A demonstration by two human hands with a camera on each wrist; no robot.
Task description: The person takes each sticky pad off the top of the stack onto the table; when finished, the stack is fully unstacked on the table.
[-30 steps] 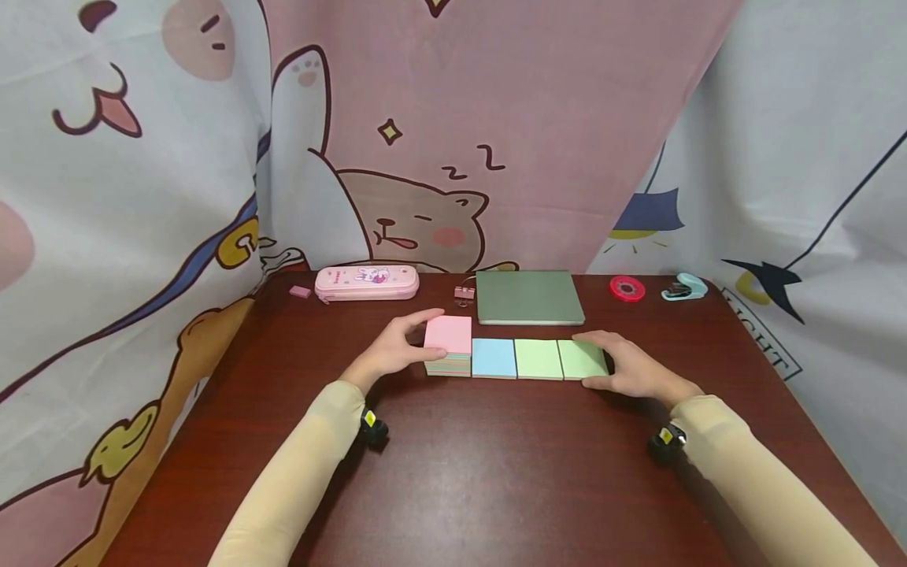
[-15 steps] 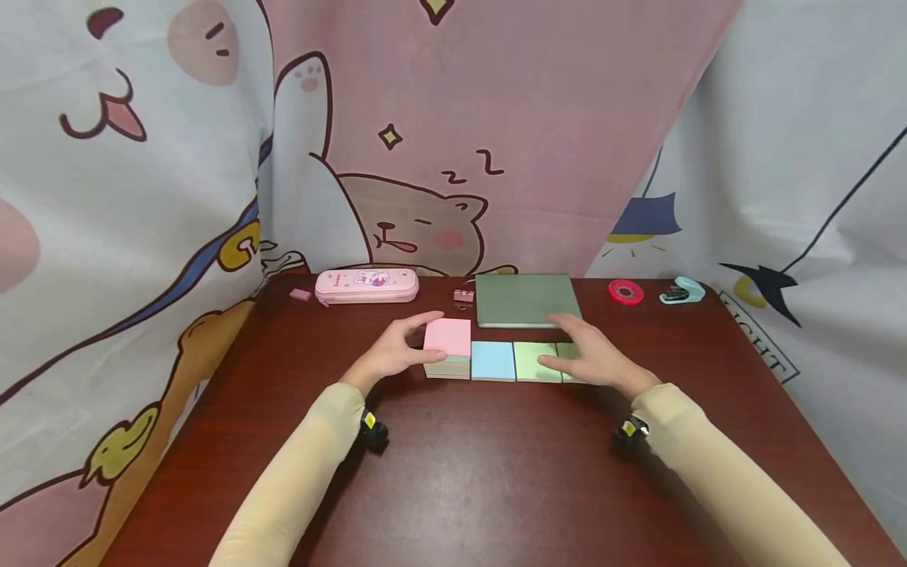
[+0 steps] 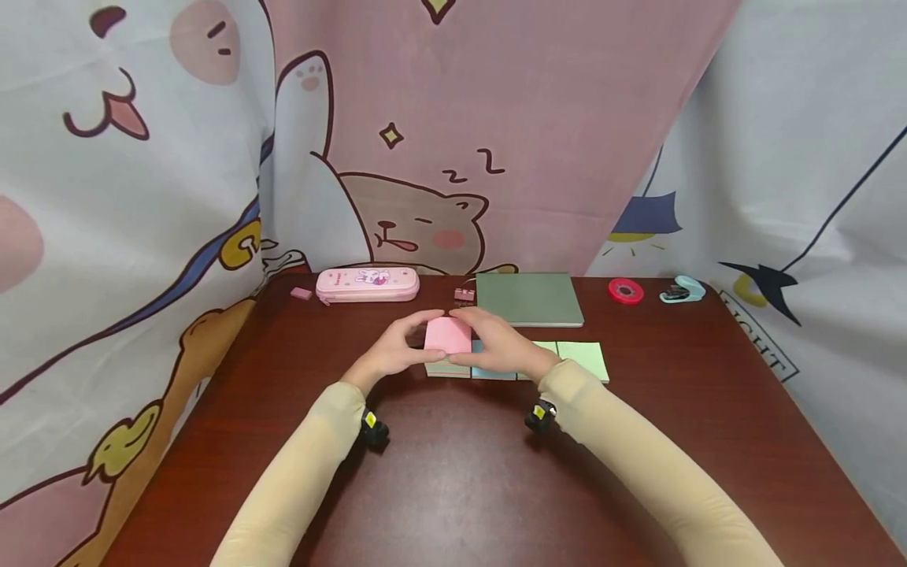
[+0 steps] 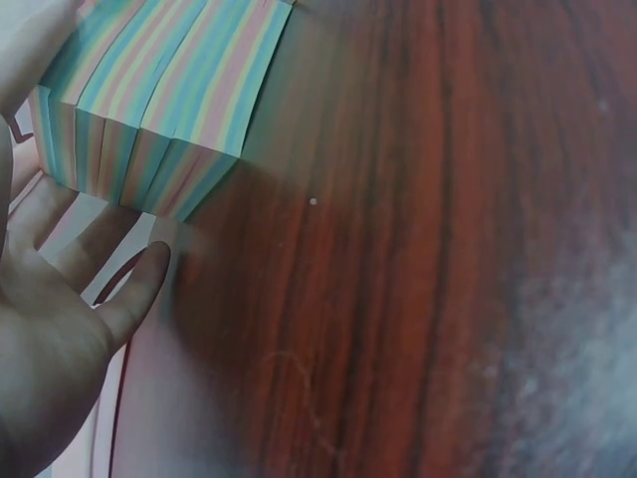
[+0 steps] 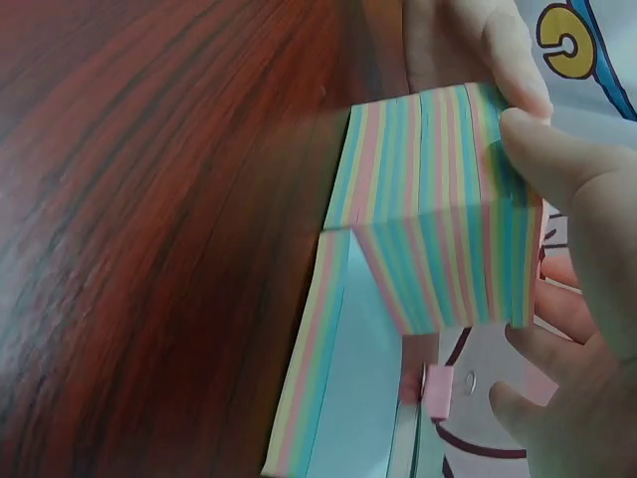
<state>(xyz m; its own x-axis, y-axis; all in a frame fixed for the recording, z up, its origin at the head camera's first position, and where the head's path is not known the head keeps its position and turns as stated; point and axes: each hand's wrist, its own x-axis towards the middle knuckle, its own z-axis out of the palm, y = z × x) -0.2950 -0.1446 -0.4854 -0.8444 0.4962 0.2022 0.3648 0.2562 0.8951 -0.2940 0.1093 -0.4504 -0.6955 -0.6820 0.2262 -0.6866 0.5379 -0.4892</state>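
Observation:
A tall stack of square sticky notes [image 3: 448,335], pink on top with striped pastel sides, stands on the table. My left hand [image 3: 388,348] holds its left side between thumb and fingers. From the right, my right hand [image 3: 505,346] grips the stack's upper part, thumb at the near edge [image 5: 552,159] and fingers around the far side. Both thumbs nearly meet at the front. Beside the stack, partly under my right hand, lies a low blue sticky-note pad [image 5: 353,358]. Two light green pads continue the row, the outer green pad [image 3: 583,359] fully uncovered.
Along the back of the dark wooden table [image 3: 453,488] lie a pink eraser-like block [image 3: 301,293], a pink pencil case [image 3: 368,285], a pink binder clip [image 3: 464,294], a green notebook [image 3: 529,299], a red tape roll [image 3: 626,290] and a light blue stapler [image 3: 683,289]. Printed cloth hangs behind.
My right hand has left the outer green pad, moved left over the row and taken hold of the tall stack. My left hand has stayed on the stack.

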